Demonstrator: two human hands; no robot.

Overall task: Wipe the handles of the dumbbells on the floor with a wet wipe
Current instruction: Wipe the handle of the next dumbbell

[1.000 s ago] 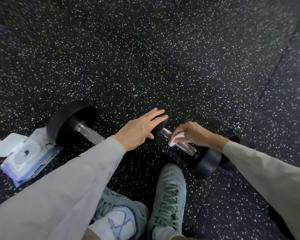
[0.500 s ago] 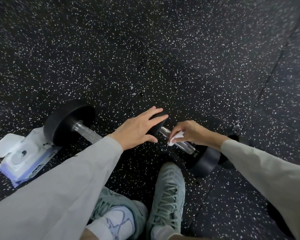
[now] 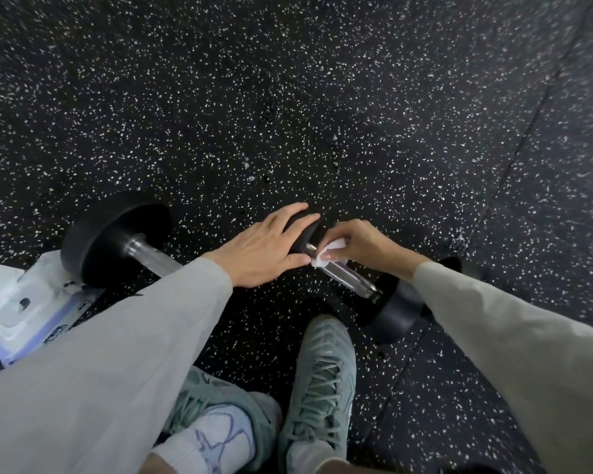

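Knurled chrome dumbbell handle (image 3: 348, 275), crumpled wet wipe (image 3: 329, 252)

The black rubber floor (image 3: 288, 97) looks matt and grainy with white flecks. The round black dumbbell heads (image 3: 117, 241) have a dull, smooth rubber look. The silver metal handle (image 3: 350, 277) at centre shines, finely ridged. The white wet wipe (image 3: 329, 249) looks soft and crumpled. The white-and-blue wipe pack (image 3: 24, 313) at lower left looks like glossy plastic.

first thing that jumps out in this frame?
The two hands at centre: the right hand pinches a white wipe against the right dumbbell's handle, the left hand lies flat on its far weight. An open wipes pack sits far left, beside the second dumbbell.
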